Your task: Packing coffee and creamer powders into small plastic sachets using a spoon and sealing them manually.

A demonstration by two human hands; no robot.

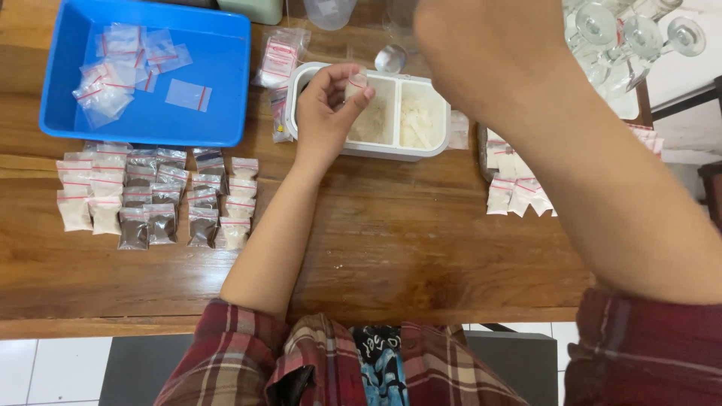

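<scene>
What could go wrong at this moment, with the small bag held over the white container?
The left hand pinches a small bag by its top over the container; tilted, it might spill powder onto the table. The raised right hand hangs close to the glasses and could knock them.

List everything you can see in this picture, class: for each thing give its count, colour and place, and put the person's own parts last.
wooden table: one, brown, under everything
blue tray: one, upper left, holding empty clear bags
filled bags: many, white and dark powders, in rows on the left
white container: one, two compartments of pale powder, centre
more filled bags: several, white, right of the container
spoon: one, metal, behind the container
glasses: several, clear, upper right
small bag: one, clear, in the left hand
left hand: over the container
right hand: raised, blurred, close to the camera
</scene>
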